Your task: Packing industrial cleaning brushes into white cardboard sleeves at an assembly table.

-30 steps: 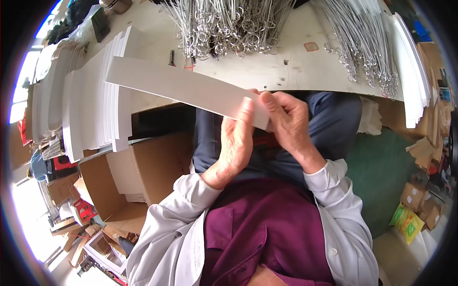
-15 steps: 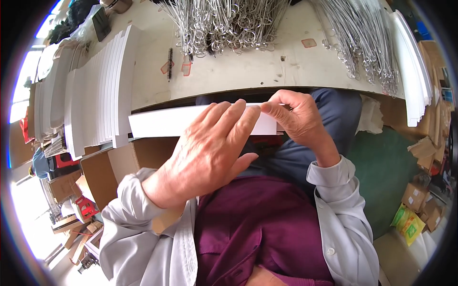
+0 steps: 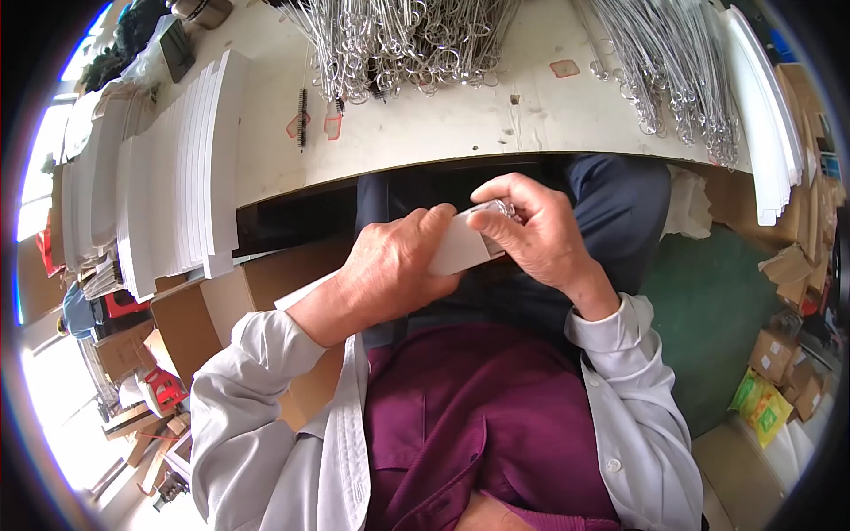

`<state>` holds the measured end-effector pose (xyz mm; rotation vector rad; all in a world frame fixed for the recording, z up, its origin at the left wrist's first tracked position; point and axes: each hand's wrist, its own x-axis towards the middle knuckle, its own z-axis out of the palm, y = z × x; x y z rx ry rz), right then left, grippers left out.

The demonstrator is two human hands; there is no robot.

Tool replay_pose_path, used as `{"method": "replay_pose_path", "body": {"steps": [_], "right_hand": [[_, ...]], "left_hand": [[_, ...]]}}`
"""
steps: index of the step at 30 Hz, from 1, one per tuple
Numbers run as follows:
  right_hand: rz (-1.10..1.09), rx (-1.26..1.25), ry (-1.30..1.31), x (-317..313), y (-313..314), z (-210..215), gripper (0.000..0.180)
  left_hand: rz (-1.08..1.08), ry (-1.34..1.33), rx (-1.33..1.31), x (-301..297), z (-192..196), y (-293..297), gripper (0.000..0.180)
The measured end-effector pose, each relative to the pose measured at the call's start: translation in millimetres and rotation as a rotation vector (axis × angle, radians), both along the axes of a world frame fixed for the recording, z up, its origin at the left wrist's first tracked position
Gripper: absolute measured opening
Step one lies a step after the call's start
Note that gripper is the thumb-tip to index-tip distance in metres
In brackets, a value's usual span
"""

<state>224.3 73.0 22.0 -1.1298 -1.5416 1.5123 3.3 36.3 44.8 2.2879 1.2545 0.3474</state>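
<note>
A long white card strip (image 3: 460, 248) lies across my lap, below the table's front edge. My left hand (image 3: 398, 265) is wrapped over its middle, covering most of it. My right hand (image 3: 531, 234) pinches the strip's right end, where a bit of silver wire (image 3: 503, 209) shows at the fingertips. The strip's left end pokes out under my left wrist. Both hands sit close together over my dark trousers.
A worn white table (image 3: 460, 124) carries heaps of silver wire hangers (image 3: 398, 40), stacks of white card strips (image 3: 177, 186) at left and more at right (image 3: 761, 124). Open cardboard boxes (image 3: 212, 310) stand left of my knee. Small boxes and packets (image 3: 779, 372) lie at right.
The strip has come down from above the table edge to my lap and now slopes down to the left. My left hand slid along it and closed over its middle.
</note>
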Motion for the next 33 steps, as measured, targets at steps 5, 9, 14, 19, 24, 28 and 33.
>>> {"method": "replay_pose_path", "body": {"steps": [5, 9, 14, 19, 24, 28, 33], "right_hand": [[-0.072, 0.103, -0.04, 17.3, -5.7, -4.7, 0.021], [-0.145, 0.119, -0.067, 11.2, -11.3, -7.6, 0.019], [-0.194, 0.254, -0.043, 3.8, -10.5, -13.7, 0.016], [-0.137, 0.362, -0.088, -6.6, -14.7, -21.3, 0.015], [-0.082, 0.274, 0.003, -11.3, -24.0, -19.1, 0.02], [0.071, 0.208, -0.104, 2.0, -24.9, -17.8, 0.026], [0.135, -0.17, 0.121, 12.5, -23.5, -13.5, 0.027]], "left_hand": [[0.187, 0.009, -0.118, -1.4, 1.2, -1.6, 0.061], [0.242, -0.028, -0.129, 3.3, -2.5, -6.1, 0.06], [0.267, -0.016, -0.14, 4.4, -8.8, -10.2, 0.06], [0.29, -0.055, -0.176, 10.1, -11.4, -14.7, 0.063], [0.285, -0.144, -0.15, 11.0, -17.5, -16.4, 0.071], [0.298, -0.168, -0.224, 10.5, -17.8, -17.4, 0.078], [0.354, -0.256, -0.333, 11.3, -19.4, -19.7, 0.083]]}}
